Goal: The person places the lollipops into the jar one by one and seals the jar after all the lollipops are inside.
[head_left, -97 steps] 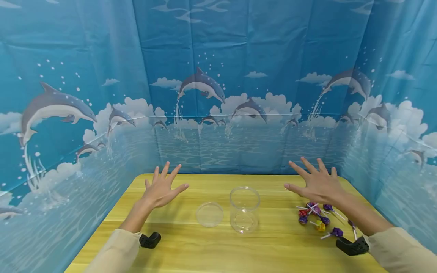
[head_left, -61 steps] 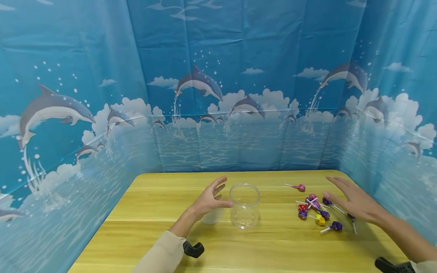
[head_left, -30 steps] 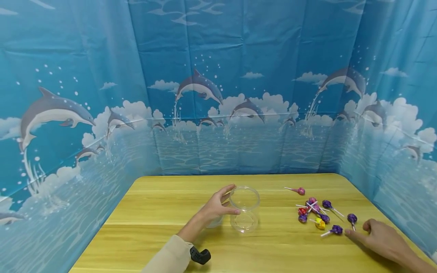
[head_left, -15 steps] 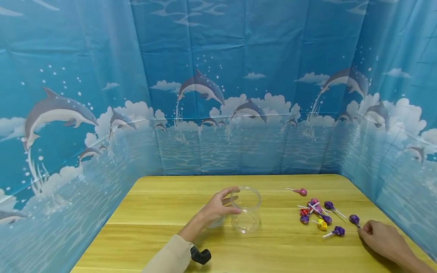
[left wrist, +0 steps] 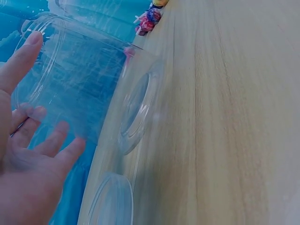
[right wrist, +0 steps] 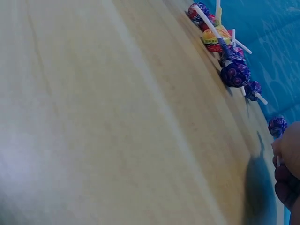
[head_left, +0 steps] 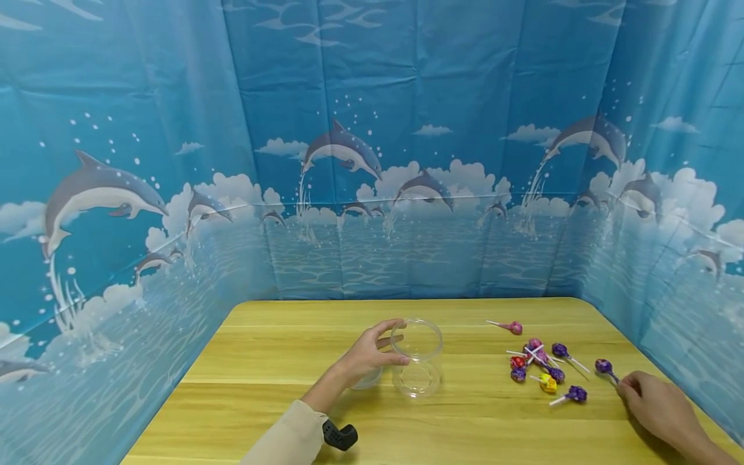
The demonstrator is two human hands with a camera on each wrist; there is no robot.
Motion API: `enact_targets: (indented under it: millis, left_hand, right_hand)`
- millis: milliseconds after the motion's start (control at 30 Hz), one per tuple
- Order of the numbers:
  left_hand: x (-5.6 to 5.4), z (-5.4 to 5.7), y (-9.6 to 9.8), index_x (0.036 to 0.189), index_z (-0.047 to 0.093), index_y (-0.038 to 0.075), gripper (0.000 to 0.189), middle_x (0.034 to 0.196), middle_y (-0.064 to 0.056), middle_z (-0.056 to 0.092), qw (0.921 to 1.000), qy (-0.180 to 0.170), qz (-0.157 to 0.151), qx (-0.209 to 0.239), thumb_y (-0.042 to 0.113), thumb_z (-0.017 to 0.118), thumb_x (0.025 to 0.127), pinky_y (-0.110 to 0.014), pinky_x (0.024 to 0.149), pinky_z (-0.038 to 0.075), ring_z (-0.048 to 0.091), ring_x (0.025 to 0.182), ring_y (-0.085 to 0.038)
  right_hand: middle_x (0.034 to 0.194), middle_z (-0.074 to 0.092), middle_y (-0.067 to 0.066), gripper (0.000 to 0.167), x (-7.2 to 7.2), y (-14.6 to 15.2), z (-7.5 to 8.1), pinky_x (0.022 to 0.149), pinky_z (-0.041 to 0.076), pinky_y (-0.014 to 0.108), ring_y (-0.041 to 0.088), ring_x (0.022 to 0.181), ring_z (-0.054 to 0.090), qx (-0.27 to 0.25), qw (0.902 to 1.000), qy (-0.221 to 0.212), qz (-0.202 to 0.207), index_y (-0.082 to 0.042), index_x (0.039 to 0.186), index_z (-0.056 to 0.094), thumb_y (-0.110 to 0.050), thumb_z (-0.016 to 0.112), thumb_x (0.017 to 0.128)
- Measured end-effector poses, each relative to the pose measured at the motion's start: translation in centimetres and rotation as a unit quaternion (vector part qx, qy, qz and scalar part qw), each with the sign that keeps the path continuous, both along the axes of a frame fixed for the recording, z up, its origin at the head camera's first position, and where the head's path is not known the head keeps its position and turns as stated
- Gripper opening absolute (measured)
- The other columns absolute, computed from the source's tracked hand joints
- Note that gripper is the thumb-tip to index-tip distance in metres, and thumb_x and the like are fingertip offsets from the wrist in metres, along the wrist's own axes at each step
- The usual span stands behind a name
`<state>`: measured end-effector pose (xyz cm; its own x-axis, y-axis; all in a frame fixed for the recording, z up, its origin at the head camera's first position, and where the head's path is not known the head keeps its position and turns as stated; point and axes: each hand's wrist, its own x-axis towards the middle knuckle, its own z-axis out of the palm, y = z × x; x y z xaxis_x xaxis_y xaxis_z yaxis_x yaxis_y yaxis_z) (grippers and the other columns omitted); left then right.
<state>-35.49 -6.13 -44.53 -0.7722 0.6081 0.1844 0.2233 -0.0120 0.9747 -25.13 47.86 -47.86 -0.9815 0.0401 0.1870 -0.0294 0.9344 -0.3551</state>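
Note:
A clear plastic jar (head_left: 420,378) stands upright on the table, its open mouth facing up. My left hand (head_left: 366,355) holds the jar's left side, thumb in front and fingers behind, near the rim. The clear round lid (left wrist: 112,201) lies beside the jar, partly hidden under that hand in the head view. At the right, my right hand (head_left: 659,403) pinches the stick of a purple-wrapped lollipop (head_left: 604,366) between thumb and fingers. In the right wrist view this lollipop's head (right wrist: 277,125) pokes out past the fingertips.
Several wrapped lollipops lie right of the jar: a tangled pile with a red one (head_left: 517,363), a yellow one (head_left: 547,383), and loose purple ones (head_left: 577,393). A pink lollipop (head_left: 514,327) lies farther back. A dolphin-print curtain (head_left: 372,252) borders the wooden table (head_left: 279,400).
From spread above the table, my left hand has come to the jar and taken hold. My right hand has come down at the right and grasped the purple lollipop's stick, shifting it slightly.

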Motion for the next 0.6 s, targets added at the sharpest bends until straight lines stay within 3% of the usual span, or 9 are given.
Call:
enact_targets:
  millis: [233,467,600]
  left_hand:
    - [0.0,0.0,-0.1,0.159,0.041,0.018,0.075,0.160,-0.006,0.039,1.0000,0.002,-0.006,-0.001,0.014,0.079,0.094,-0.041,0.101,0.053,0.035,0.148,-0.038]
    - [0.0,0.1,-0.2,0.158,0.041,0.017,0.075,0.160,-0.007,0.038,0.9999,0.002,-0.011,-0.003,0.015,0.079,0.095,-0.040,0.100,0.054,0.035,0.148,-0.037]
    - [0.0,0.3,-0.2,0.158,0.042,0.018,0.074,0.161,-0.010,0.036,0.9999,0.003,-0.012,-0.003,0.014,0.079,0.095,-0.040,0.100,0.054,0.035,0.148,-0.037]
  right_hand:
    - [0.087,0.072,0.017,0.014,-0.6,0.0,1.4,0.061,0.052,0.052,0.033,0.073,0.066,0.003,0.9956,0.090,0.024,0.009,0.097,0.073,-0.002,0.064,0.100]
    - [0.090,0.073,0.016,0.029,-1.5,-1.0,3.7,0.054,0.042,0.035,0.016,0.066,0.057,-0.012,0.9968,0.073,0.030,0.012,0.107,0.072,-0.014,0.058,0.107]
    - [0.085,0.072,0.010,0.028,-2.4,-2.4,5.1,0.050,0.034,0.032,0.013,0.058,0.047,-0.013,0.9938,0.102,0.041,0.010,0.108,0.073,-0.014,0.058,0.107]
